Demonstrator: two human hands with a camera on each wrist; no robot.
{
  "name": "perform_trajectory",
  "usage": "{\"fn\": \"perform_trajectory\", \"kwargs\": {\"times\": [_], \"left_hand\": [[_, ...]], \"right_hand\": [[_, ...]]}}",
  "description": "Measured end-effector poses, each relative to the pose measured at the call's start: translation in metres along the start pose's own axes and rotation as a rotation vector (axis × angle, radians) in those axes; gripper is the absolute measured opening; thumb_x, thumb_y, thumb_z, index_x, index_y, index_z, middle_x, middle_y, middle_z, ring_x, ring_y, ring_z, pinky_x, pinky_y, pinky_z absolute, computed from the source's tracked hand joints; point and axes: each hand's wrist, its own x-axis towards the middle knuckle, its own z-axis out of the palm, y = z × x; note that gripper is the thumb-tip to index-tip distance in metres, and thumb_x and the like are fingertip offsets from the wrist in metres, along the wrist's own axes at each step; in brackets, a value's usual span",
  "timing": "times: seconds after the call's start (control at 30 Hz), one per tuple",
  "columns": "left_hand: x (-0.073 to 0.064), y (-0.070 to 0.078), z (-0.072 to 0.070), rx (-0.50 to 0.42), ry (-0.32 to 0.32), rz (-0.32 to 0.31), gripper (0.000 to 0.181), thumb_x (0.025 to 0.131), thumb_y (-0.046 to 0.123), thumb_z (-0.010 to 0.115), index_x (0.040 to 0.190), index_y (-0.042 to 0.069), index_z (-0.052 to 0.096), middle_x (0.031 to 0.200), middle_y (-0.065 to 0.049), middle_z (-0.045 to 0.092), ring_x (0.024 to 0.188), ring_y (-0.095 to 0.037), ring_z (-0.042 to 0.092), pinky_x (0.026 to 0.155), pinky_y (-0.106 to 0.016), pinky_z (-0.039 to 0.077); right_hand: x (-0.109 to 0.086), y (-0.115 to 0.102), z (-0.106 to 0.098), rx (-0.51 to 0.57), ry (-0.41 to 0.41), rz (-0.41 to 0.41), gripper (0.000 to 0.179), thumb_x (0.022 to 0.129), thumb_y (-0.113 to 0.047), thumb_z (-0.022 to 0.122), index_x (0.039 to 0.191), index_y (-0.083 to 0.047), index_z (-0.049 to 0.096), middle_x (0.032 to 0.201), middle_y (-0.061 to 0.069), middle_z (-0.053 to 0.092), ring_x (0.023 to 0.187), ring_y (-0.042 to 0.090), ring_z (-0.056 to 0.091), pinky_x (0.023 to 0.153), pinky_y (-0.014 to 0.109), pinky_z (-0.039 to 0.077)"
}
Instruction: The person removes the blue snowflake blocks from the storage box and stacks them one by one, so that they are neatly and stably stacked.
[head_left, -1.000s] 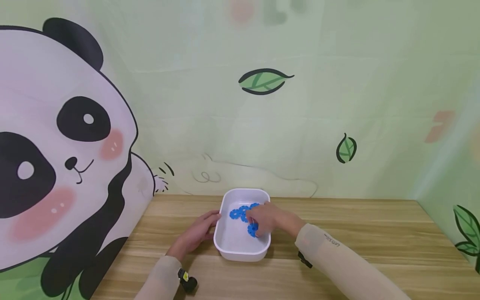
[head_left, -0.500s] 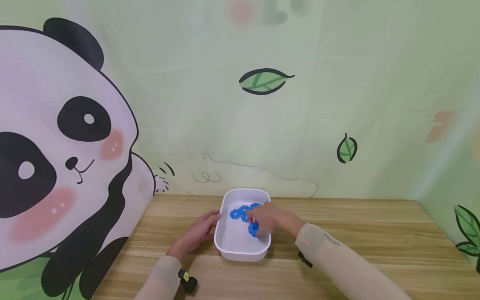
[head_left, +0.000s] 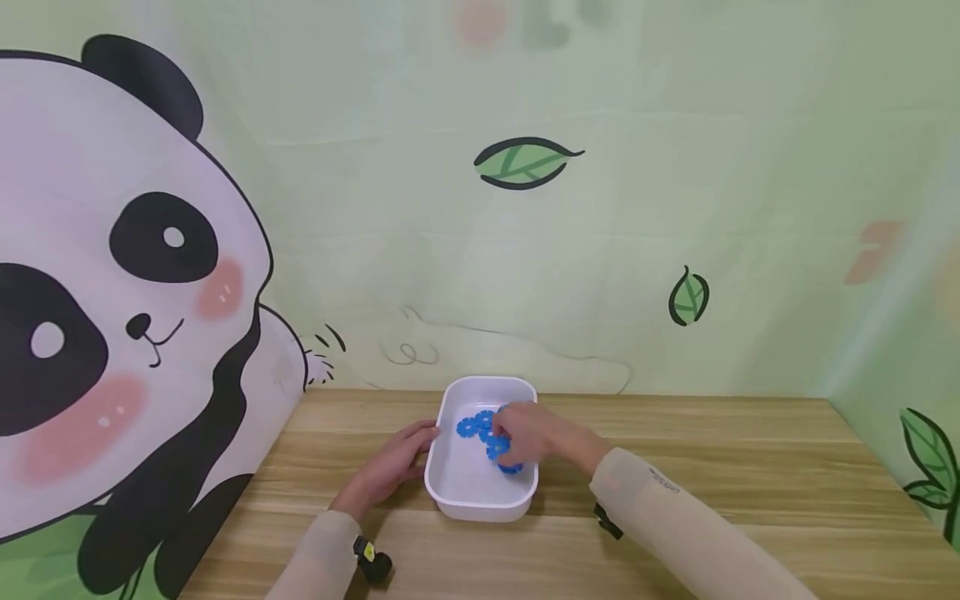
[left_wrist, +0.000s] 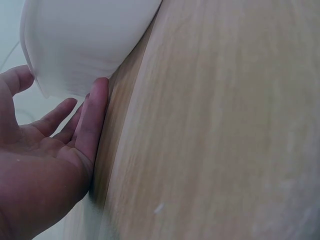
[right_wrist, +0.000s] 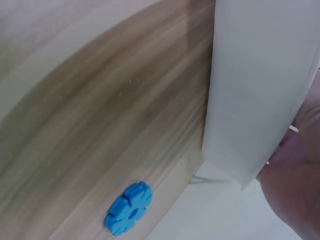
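Note:
A white plastic box (head_left: 480,510) stands on the table with several blue snowflake discs (head_left: 468,427) inside, lying mostly along its back and right side. My left hand (head_left: 393,462) is at the box's left side, fingertips touching near the rim; in the left wrist view its fingers (left_wrist: 92,117) lie nearly straight by the box's outer wall. My right hand (head_left: 531,433) reaches over the right rim, with its fingers among the discs. The hand covers some of them, and whether it pinches one is hidden. In the right wrist view the box wall blocks most of that hand.
Another blue disc, or a small stack, (right_wrist: 129,209) lies on the wooden table (right_wrist: 115,100) outside the box, seen only in the right wrist view. Behind the table rises a green printed backdrop (head_left: 360,208) with a panda and leaves.
My right hand's fingers have shifted slightly among the discs. The nearer disc has moved a little left and up, and another blue edge shows below the thumb. My left hand stays put.

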Motion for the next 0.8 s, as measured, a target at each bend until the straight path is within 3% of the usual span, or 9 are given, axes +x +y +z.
{"fn": "perform_trajectory", "kwargs": {"times": [0.17, 0.3, 0.53, 0.8], "left_hand": [[0.000, -0.001, -0.001, 0.003, -0.013, -0.004, 0.062, 0.110, 0.047, 0.052, 0.158, 0.008, 0.045, 0.156, -0.018, 0.052, 0.141, -0.037, 0.051, 0.108, -0.050, 0.054], [0.000, -0.001, -0.002, -0.002, -0.018, 0.008, 0.062, 0.110, 0.046, 0.052, 0.158, 0.007, 0.045, 0.156, -0.018, 0.052, 0.142, -0.038, 0.051, 0.109, -0.051, 0.053], [0.001, 0.000, -0.002, -0.011, -0.021, 0.015, 0.062, 0.109, 0.046, 0.054, 0.157, 0.007, 0.047, 0.155, -0.018, 0.053, 0.142, -0.038, 0.051, 0.109, -0.052, 0.052], [0.002, -0.001, -0.003, -0.020, -0.024, 0.015, 0.062, 0.109, 0.046, 0.055, 0.157, 0.006, 0.047, 0.154, -0.018, 0.053, 0.141, -0.037, 0.053, 0.108, -0.051, 0.054]], "right_hand": [[-0.009, -0.002, -0.010, 0.077, 0.096, -0.017, 0.038, 0.091, -0.028, 0.085, 0.117, -0.004, 0.073, 0.103, 0.006, 0.066, 0.100, 0.020, 0.052, 0.088, 0.037, 0.052], [-0.027, 0.005, -0.031, 0.109, 0.154, -0.010, 0.036, 0.090, -0.024, 0.086, 0.116, -0.003, 0.073, 0.107, 0.009, 0.067, 0.104, 0.022, 0.055, 0.093, 0.042, 0.053], [-0.072, 0.043, -0.053, 0.069, 0.252, 0.061, 0.034, 0.088, -0.026, 0.087, 0.112, -0.005, 0.075, 0.103, 0.001, 0.067, 0.101, 0.020, 0.061, 0.090, 0.039, 0.058], [-0.122, 0.089, -0.044, 0.131, 0.282, 0.055, 0.027, 0.090, -0.020, 0.083, 0.106, -0.001, 0.072, 0.097, 0.003, 0.064, 0.094, 0.026, 0.063, 0.085, 0.042, 0.057]]}}
